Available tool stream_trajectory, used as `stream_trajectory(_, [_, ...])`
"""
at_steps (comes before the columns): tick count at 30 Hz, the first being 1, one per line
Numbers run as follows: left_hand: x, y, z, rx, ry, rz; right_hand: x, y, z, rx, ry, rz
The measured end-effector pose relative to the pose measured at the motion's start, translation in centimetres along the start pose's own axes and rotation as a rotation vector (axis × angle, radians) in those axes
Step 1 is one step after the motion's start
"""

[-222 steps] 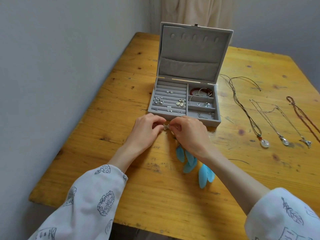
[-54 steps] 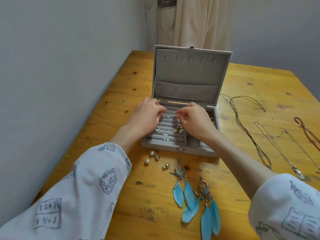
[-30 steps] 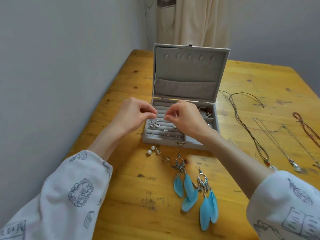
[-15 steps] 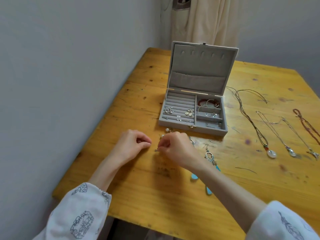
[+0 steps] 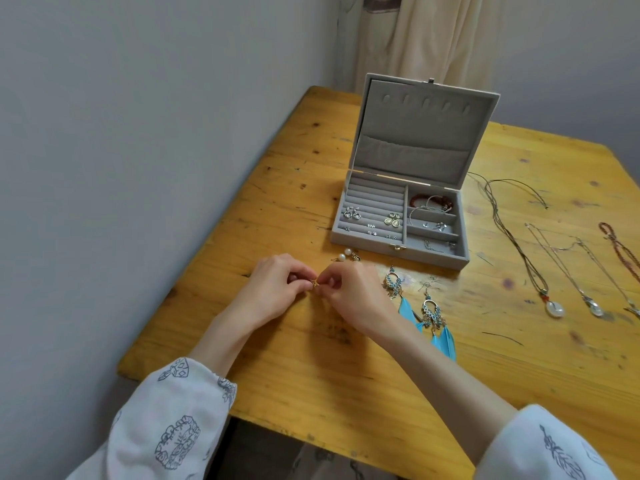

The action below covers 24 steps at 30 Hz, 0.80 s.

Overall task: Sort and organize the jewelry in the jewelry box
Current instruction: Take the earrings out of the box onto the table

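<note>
Pinching a small gold earring between left hand and right hand, both clamped on it just above the bench near its left edge, probably to fit a back before slotting. Waiting open toward the far edge, jewelry box, ring rolls partly filled. Lying beside the box front: pearl studs, feather earrings. Spread straight toward the right edge, likely against tangling: necklaces.

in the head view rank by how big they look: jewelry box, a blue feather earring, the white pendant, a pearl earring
1. jewelry box
2. blue feather earring
3. white pendant
4. pearl earring, though the pendant lies at a similar distance and is only somewhat bigger.
</note>
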<state>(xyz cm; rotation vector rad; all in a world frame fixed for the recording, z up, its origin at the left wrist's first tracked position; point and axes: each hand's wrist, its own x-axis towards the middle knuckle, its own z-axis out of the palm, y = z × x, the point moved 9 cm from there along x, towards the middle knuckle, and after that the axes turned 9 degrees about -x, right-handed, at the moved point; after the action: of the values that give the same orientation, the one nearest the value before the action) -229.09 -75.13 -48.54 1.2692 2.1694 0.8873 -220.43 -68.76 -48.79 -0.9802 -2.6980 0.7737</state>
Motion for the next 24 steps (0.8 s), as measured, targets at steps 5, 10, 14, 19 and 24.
stream_trajectory(5, [-0.3, -0.1, -0.1, -0.001, 0.014, -0.006, -0.1, 0.2, 0.0, -0.008, -0.006, 0.0])
stream_trajectory(10, [-0.3, -0.1, -0.1, -0.009, 0.012, -0.011, -0.2, 0.0, -0.2, -0.017, 0.023, -0.017])
stream_trajectory(14, [-0.3, -0.3, -0.2, -0.025, -0.01, -0.012, -0.4, 0.1, -0.1, 0.014, 0.025, -0.021])
stream_trajectory(19, [0.5, 0.1, -0.9, -0.037, 0.011, 0.003, -0.4, 0.4, -1.6, -0.005, 0.081, -0.057])
stream_trajectory(24, [3.5, 3.2, -1.8, -0.001, 0.045, 0.099, 0.9, 3.3, -6.7, -0.049, 0.198, -0.031])
